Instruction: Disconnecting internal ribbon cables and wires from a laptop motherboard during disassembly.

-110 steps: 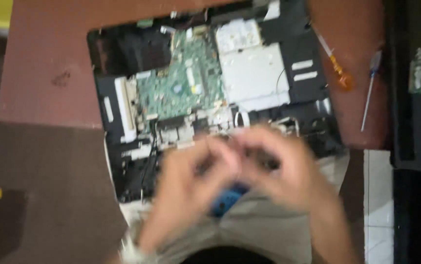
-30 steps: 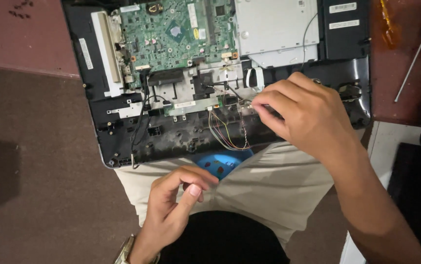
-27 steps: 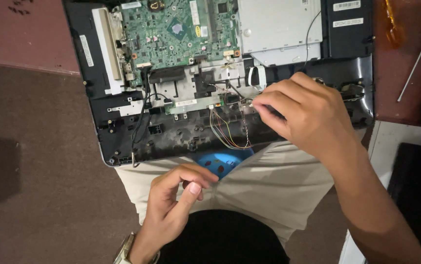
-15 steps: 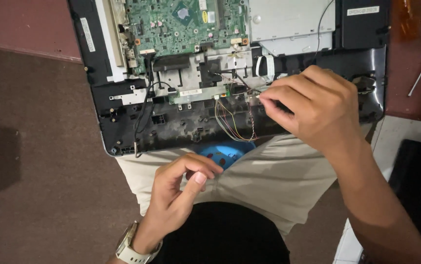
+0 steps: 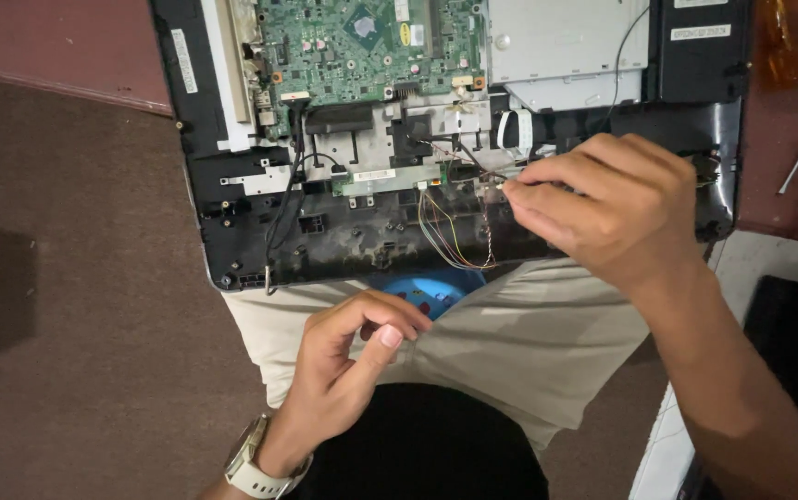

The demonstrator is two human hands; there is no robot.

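Brown floor [image 5: 75, 306] under opened laptop [image 5: 232, 222]

Bare brown floor [image 5: 75, 278] lies open left of the opened laptop chassis [image 5: 232, 213]. Loose coloured wires [image 5: 450, 236] loop across its near edge, just beside the right hand [image 5: 607, 208]. The left hand [image 5: 353, 356] and blue bowl [image 5: 417, 294] crowd the lap
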